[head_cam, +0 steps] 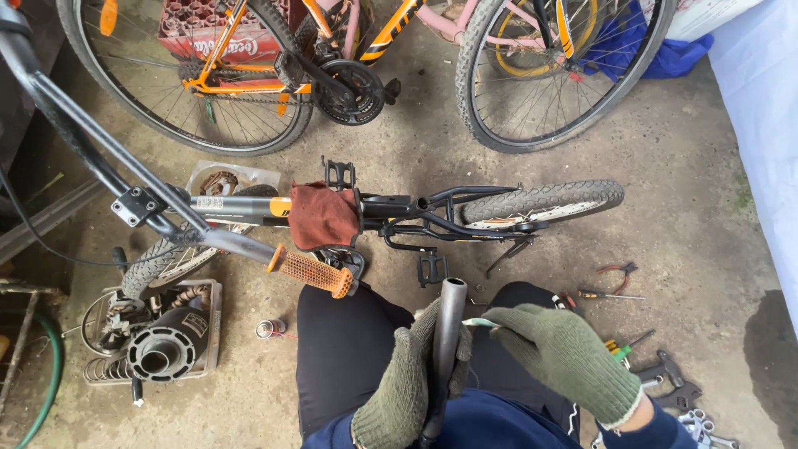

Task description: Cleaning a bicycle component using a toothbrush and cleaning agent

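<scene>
Both my hands wear olive knit gloves. My left hand [406, 382] is wrapped around a dark metal seat post tube [450, 309] that stands upright over my lap. My right hand [564, 353] pinches a small pale strip [480, 322] against the tube's upper part. Just beyond my knees a small black bicycle [399, 209] lies across the concrete floor, with a rust-red rag [324, 216] draped over its frame where the saddle would sit. Its handlebar with an orange grip [312, 271] points toward me.
Pliers [617, 273], a screwdriver [611, 295] and wrenches [673, 378] lie on the floor at right. A tray of bike parts [162, 345] and a small can [270, 328] sit at left. An orange bicycle [249, 66] and a pink one [532, 50] stand behind.
</scene>
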